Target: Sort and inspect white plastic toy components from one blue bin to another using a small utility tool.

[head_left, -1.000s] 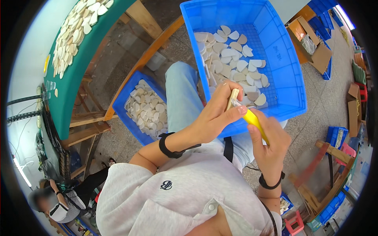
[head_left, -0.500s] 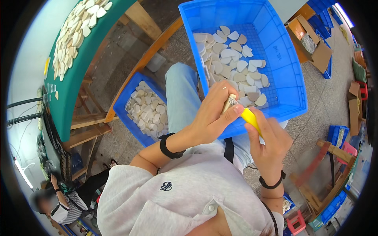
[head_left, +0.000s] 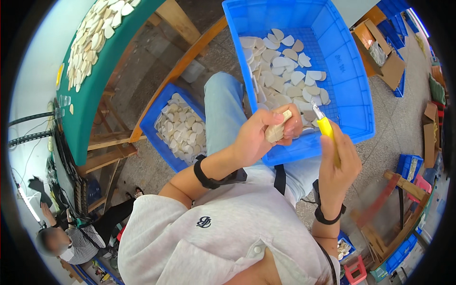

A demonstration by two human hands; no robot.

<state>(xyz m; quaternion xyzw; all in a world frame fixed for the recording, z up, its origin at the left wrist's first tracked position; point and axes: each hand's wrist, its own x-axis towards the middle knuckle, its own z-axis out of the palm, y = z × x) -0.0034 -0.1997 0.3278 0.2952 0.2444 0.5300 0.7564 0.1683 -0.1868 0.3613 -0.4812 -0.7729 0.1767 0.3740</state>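
My left hand (head_left: pixel 255 130) is closed around a small cream-coloured piece (head_left: pixel 277 129) with a flat face, just over the near rim of a large blue crate (head_left: pixel 349 80). To its right, my right hand (head_left: pixel 341 159) grips a yellow-handled knife (head_left: pixel 326 127). The knife's silvery blade tip points up and away, apart from the piece. Inside the large crate lie many thin white and cream half-round pieces (head_left: pixel 280 71). A smaller blue crate (head_left: pixel 151 127) on the left holds a heap of similar pieces (head_left: pixel 180 128).
A green-topped table (head_left: pixel 97 78) at the left carries a pile of pale pieces (head_left: pixel 90 47). An open cardboard box (head_left: pixel 380 52) stands beyond the large crate. At the lower left is another person (head_left: pixel 80 242). A wooden frame (head_left: pixel 380 237) stands on the right.
The knife has come away from the piece, with my right hand moving right. My left hand has turned, its fingers now curled around the piece.
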